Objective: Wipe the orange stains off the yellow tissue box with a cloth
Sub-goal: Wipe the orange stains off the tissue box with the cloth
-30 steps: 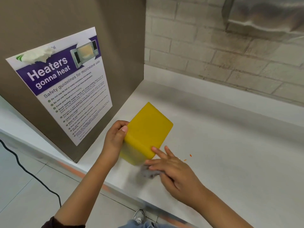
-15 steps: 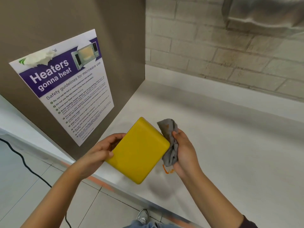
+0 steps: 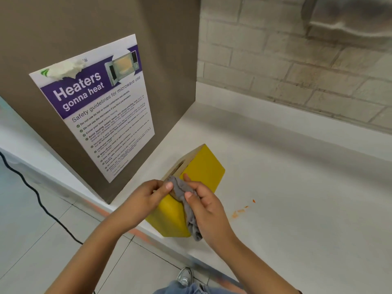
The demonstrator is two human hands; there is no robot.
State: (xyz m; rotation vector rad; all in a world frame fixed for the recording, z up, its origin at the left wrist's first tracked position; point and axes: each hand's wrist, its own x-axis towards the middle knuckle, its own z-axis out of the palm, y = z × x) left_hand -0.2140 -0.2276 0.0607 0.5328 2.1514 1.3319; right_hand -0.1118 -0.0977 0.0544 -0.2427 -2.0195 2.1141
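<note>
One poster (image 3: 93,107) hung at ten o'clock. Two hands met at centre: the left hand (image 3: 146,196) gripped one yellow tissue box (image 3: 203,168) tilted over the counter (image 3: 297,187) edge; the right hand (image 3: 203,206) pinched one grey cloth (image 3: 186,200) against it. Orange stains (image 3: 240,211) lay at three o'clock.

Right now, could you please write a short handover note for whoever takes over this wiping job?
Left hand: grips the yellow tissue box, holding it tilted at the counter's front edge.
Right hand: presses the grey cloth against the box's near corner.
Done: the yellow faces in view show no orange.
Left: check the hidden sides; orange smears remain on the counter to the right.
</note>
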